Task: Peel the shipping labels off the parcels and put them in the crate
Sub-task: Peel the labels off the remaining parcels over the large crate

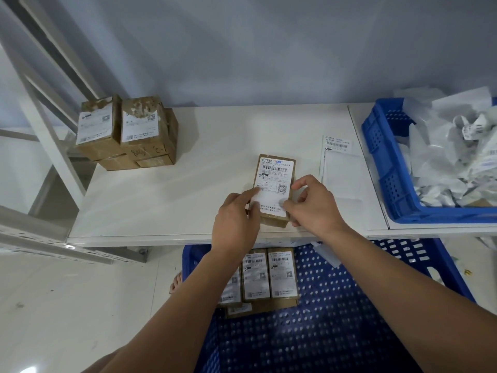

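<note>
Picking at the label [274, 184] mid-frame, both hands, left [235, 224] and right [313, 203], pinch the parcel [277, 222]; thin paper could tear.

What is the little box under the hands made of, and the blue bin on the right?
The little box looks like brown cardboard, matte and slightly rough, with a white paper label stuck on top. The blue bin looks like hard molded plastic: smooth, slightly shiny, with neat rows of holes in its walls. It holds crumpled white paper.
</note>
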